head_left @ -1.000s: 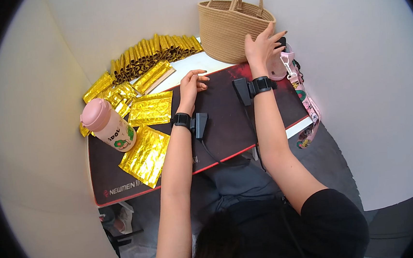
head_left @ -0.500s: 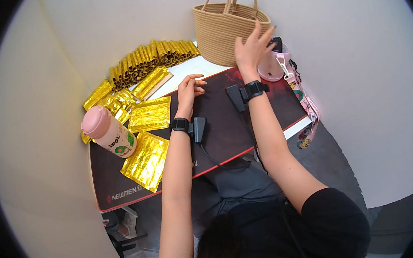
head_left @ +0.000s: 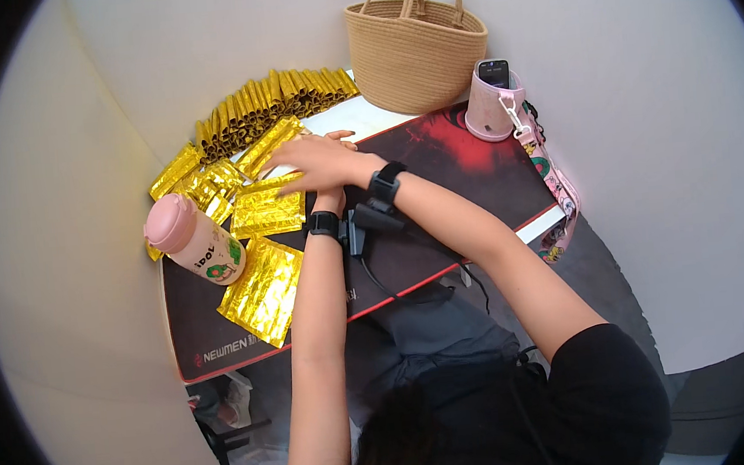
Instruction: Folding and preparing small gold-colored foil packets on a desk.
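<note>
My right hand (head_left: 318, 161) reaches across to the left, fingers spread, and crosses over my left hand. It holds nothing that I can see; its fingertips are just above the gold foil sheets. My left hand (head_left: 343, 137) rests on the dark desk mat (head_left: 457, 204), mostly hidden under the right one; its visible fingers are stretched out and apparently empty. Nearest to the hands lie a flat gold foil sheet (head_left: 267, 210) and another gold foil piece (head_left: 269, 147) toward the back. A further gold foil sheet (head_left: 265, 292) lies beside my left forearm.
A pink-lidded bottle (head_left: 203, 246) stands at the left, next to the foil. Stacked gold foil tubes (head_left: 270, 105) line the back edge. A tan woven basket (head_left: 419, 58) stands at the back; right of it is a pink holder (head_left: 487, 117) with a phone (head_left: 494, 72) and strap (head_left: 550, 166).
My right hand has moved from the basket leftward and nearer, over my left hand toward the foil. The basket sits slightly farther back. My left arm has hardly moved.
</note>
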`<state>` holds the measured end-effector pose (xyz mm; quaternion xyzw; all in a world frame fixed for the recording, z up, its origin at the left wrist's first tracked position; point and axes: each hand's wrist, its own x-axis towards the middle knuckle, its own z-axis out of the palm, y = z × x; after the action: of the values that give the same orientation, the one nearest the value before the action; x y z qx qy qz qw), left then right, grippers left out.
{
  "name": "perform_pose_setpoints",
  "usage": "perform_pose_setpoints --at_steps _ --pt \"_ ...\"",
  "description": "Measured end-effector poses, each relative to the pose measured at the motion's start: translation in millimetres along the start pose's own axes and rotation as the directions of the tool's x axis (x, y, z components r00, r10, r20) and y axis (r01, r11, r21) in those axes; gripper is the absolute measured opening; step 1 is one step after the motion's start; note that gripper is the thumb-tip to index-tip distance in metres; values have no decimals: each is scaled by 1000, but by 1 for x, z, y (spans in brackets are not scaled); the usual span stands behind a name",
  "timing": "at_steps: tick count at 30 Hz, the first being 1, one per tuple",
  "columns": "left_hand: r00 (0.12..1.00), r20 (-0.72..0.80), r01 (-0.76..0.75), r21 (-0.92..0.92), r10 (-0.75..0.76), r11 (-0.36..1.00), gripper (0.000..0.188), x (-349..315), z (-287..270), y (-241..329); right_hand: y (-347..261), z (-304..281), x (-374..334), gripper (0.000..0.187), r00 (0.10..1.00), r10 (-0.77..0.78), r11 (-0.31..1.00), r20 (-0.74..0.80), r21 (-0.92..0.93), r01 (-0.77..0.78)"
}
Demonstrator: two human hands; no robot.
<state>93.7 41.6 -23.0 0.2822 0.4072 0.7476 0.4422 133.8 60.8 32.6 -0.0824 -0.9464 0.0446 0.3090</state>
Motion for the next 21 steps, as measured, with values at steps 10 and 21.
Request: perform_pose_setpoints --at_steps 10,21 --pt "996 -79 -48 -5 47 999 23 -5 -21 4 -23 -2 16 84 817 299 936 493 -318 -150" --pt "994 -76 -83 -5 82 997 23 4 -12 4 -24 2 25 75 750 309 931 585 -346 -113"
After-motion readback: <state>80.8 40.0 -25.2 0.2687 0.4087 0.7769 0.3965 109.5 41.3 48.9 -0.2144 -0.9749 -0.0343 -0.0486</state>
